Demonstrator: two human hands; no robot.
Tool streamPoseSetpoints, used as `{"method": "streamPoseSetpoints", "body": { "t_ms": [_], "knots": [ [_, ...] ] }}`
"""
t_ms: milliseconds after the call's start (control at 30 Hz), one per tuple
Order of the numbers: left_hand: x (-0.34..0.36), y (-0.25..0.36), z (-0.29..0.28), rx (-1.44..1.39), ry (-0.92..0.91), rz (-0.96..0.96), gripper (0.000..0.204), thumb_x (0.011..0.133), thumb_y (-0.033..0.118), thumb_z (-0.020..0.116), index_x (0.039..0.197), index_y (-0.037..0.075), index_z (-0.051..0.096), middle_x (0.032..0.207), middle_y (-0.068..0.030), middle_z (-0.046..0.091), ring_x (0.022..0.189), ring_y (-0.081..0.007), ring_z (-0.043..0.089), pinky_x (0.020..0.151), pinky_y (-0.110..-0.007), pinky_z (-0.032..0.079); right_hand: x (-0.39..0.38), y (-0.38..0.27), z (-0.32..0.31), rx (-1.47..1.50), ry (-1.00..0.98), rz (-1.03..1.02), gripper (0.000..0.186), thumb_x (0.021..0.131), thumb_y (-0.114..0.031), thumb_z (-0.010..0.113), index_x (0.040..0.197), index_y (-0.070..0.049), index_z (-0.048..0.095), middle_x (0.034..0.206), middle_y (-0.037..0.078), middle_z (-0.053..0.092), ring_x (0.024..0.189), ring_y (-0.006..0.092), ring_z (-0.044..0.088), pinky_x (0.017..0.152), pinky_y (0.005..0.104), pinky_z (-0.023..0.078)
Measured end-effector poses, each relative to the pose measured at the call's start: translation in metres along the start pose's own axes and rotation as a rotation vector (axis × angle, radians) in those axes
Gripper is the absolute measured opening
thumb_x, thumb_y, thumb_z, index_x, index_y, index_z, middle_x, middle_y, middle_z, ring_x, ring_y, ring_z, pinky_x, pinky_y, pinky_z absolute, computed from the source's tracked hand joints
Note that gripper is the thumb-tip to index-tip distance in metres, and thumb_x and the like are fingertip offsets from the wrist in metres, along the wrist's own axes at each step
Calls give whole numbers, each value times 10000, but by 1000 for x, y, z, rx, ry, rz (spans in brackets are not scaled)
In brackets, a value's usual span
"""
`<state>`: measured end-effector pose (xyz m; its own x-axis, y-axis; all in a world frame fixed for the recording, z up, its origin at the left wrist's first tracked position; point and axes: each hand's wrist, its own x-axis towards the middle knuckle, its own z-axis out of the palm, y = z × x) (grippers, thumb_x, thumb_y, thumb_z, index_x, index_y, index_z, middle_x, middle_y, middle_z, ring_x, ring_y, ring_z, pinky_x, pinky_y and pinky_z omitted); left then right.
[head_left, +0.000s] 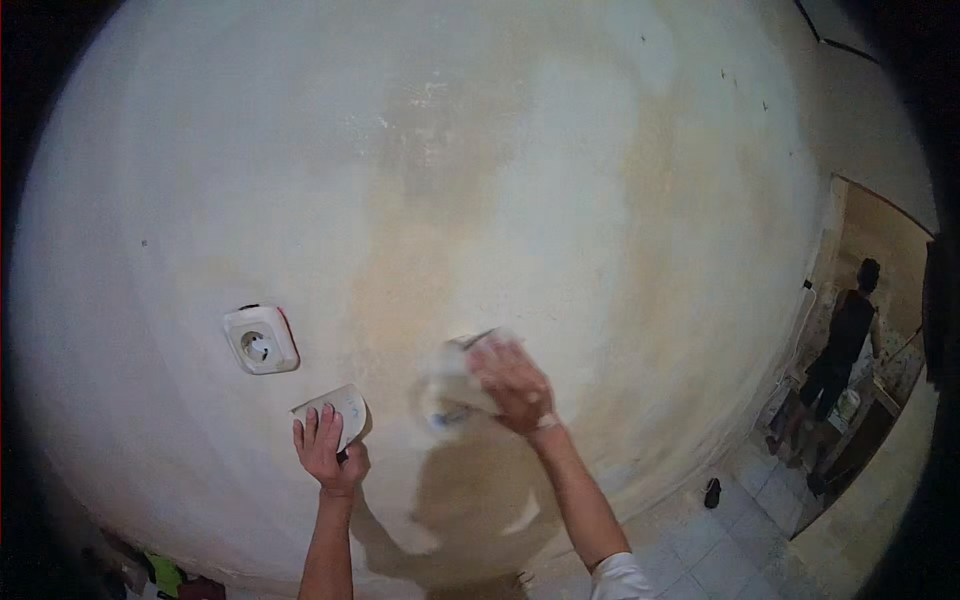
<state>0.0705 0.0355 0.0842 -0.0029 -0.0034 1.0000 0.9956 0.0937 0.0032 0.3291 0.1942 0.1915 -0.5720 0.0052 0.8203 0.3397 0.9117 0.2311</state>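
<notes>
In front of me is a pale wall (560, 230) with yellowish patches and scuffs. My left hand (325, 462) grips a curled, light sheet that looks like sandpaper (347, 405), its fingers lying over the sheet's face and the thumb below. It is at or close to the wall, under a white socket (262, 340). To the right, my right hand (515, 385) presses a second sandpaper-like sheet (455, 385) flat on the wall. Motion smears this hand and its sheet, so the exact finger placement is unclear.
On the far right, a person (845, 335) in dark clothes stands in a doorway. A dark shoe (712, 492) lies on the tiled floor (690, 545). Assorted items, one a green object (165, 573), sit at the lower left. My shadow (470, 500) falls on the wall.
</notes>
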Motion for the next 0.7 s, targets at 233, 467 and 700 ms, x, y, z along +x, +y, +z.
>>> {"method": "streamPoseSetpoints", "body": {
  "t_ms": [233,467,700],
  "knots": [
    [-3,-3,2,-6,-18,6,392,754,136,513,1131,66,595,1204,-118,614,1216,-341,497,1074,-516,268,13,20,-5,100,807,624,467,778,72,433,1229,39,546,1344,182,488,1313,352,379,1110,497,241],
    [0,-1,1,2,-19,11,383,767,150,515,1129,59,601,1203,-118,615,1212,-336,501,1073,-510,267,0,5,3,29,279,44,549,713,40,561,1260,16,519,1332,185,497,1269,357,438,1070,538,307],
    [-1,-2,5,-17,15,27,370,786,166,512,1130,65,604,1202,-112,618,1218,-326,497,1078,-500,264,41,15,7,-107,788,484,583,719,30,532,1300,23,487,1357,187,474,1322,368,361,1110,519,223]
  ]
}}
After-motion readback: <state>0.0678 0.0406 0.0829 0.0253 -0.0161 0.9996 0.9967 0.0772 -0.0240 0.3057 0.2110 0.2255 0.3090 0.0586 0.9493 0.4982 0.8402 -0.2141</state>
